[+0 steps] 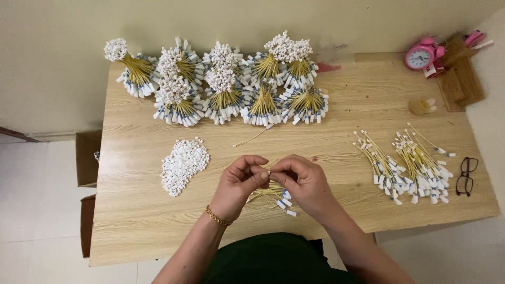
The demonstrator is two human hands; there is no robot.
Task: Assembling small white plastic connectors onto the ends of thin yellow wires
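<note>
We see a thin yellow wire (269, 171) pinched between both grips, left hand (239, 185) and right hand (305, 184) closed on it fingertip to fingertip. Below them a small wire bunch (273, 195) lies on the surface (137, 221), caps (182, 164) left, loose wires (410, 165) right.

both hands are being held close together in front of the body. the left hand (239, 184) is being curled, fingertips pinched toward the right hand (302, 181), whose fingers are being bent likewise. the forearms are being angled inward.
</note>
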